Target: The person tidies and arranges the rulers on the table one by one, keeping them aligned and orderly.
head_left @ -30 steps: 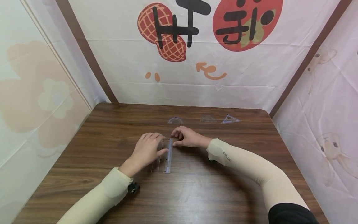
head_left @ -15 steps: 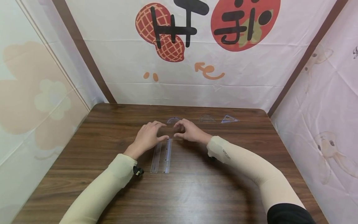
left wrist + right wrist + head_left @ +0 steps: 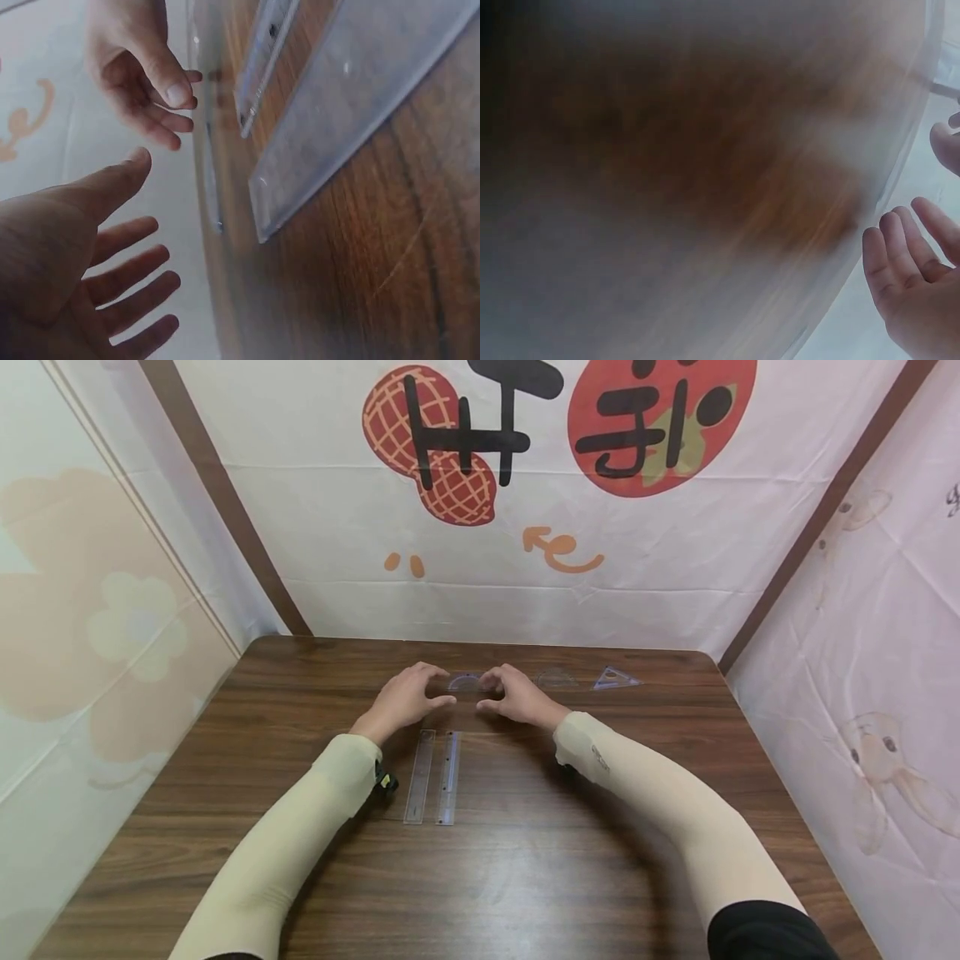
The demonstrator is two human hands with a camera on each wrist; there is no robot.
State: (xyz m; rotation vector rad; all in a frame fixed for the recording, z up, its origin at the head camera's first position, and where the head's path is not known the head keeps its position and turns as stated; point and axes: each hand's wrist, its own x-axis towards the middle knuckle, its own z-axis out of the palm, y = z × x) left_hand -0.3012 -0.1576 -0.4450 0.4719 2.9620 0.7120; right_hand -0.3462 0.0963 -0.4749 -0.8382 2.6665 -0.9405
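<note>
Near the far side of the table, my left hand point(image 3: 405, 697) and right hand point(image 3: 519, 697) face each other with a gap between them. Just beyond that gap lies a blue-tinted protractor point(image 3: 465, 680), its right part overlapped by the right fingertips in the head view. Both hands are empty, with fingers spread and loosely bent. Two straight rulers lie side by side nearer the body: a clear ruler point(image 3: 419, 778) and a blue-marked ruler point(image 3: 448, 778). The left wrist view shows the clear ruler point(image 3: 352, 112) close by and the left fingers point(image 3: 142, 296) apart.
Right of the protractor, a clear protractor point(image 3: 558, 678) and a blue-edged set square point(image 3: 617, 679) lie along the back of the wooden table point(image 3: 525, 877). A printed curtain point(image 3: 480, 610) hangs behind the far edge. The right wrist view is mostly blurred tabletop point(image 3: 667, 150).
Both hands have left the rulers and moved away from the body toward the blue-tinted protractor. The two rulers now lie fully uncovered.
</note>
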